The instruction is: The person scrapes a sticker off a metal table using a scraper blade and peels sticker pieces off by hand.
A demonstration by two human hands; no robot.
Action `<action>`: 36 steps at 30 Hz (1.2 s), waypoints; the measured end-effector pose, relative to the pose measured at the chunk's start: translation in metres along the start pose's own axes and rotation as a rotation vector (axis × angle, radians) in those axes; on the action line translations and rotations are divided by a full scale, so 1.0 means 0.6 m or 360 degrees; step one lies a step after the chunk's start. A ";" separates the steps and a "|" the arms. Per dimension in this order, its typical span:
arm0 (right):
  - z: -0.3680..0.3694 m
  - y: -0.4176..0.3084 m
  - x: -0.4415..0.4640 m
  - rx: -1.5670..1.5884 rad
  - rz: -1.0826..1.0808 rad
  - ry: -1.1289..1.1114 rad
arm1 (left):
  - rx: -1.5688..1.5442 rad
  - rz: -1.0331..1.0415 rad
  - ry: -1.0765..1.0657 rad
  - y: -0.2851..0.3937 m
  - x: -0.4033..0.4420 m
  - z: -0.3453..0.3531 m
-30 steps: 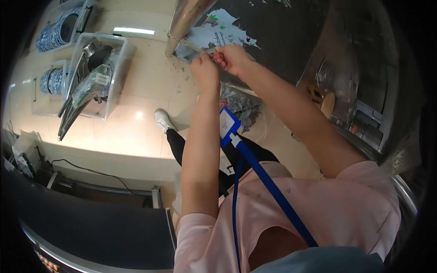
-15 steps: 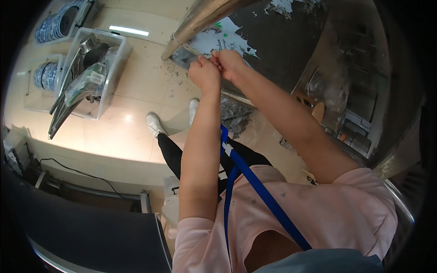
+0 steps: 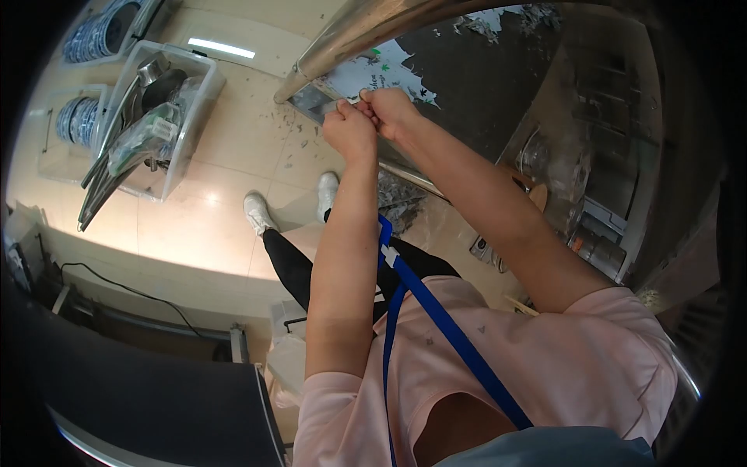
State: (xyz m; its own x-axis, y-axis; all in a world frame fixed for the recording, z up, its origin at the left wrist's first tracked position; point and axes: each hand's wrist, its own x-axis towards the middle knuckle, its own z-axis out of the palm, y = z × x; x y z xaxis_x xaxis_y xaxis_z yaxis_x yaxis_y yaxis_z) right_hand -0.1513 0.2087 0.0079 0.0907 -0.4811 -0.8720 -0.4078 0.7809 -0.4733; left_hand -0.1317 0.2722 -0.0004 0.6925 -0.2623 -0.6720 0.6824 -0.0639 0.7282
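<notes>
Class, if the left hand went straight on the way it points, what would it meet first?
The left hand would probably meet the torn white sheet with green leaf prints, though depth is unclear.

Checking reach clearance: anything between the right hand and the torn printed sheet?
Nothing visible: the right hand is just below the printed sheet in view, beside the left hand. The metal tube runs along the sheet's upper-left side, off that path.

Sheet [image 3: 389, 66]: paper-like, smooth face, rough edges.
Panel [image 3: 482, 93], matt; tube [image 3: 334, 50], glossy metal; bin [image 3: 189, 140], translucent smooth plastic; floor [image 3: 233, 140], glossy; lanyard [image 3: 467, 352], matt cloth; shirt [image 3: 560, 358], soft cloth.
</notes>
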 end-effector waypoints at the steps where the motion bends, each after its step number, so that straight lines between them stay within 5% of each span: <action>1: 0.000 -0.001 -0.001 -0.0016 -0.0006 -0.0002 | -0.0049 -0.0026 -0.0002 0.002 -0.001 0.000; 9: -0.002 -0.007 -0.003 -0.0061 0.0002 -0.0058 | -0.0305 -0.0112 -0.0022 0.008 -0.004 0.004; 18: 0.019 -0.001 -0.005 0.0334 -0.0020 0.0115 | 0.0275 0.0145 -0.0029 -0.045 0.057 -0.002; 24: 0.033 0.004 -0.011 0.0563 -0.0004 0.0244 | 0.0823 0.0237 -0.0109 0.026 0.045 -0.016; 27: 0.033 0.014 -0.006 0.0623 0.0003 0.0245 | 0.0648 -0.0067 -0.0296 0.036 0.051 -0.020; 36: 0.015 -0.004 -0.027 0.0254 0.0157 0.0159 | 0.0233 0.0010 -0.0539 -0.003 0.058 -0.048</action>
State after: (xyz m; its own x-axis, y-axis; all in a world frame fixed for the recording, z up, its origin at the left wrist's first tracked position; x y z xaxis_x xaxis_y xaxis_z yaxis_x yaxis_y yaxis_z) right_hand -0.1434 0.2184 0.0220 -0.0364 -0.4303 -0.9019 -0.2605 0.8754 -0.4071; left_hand -0.1021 0.2909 -0.0292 0.5634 -0.5652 -0.6025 0.6206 -0.1919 0.7603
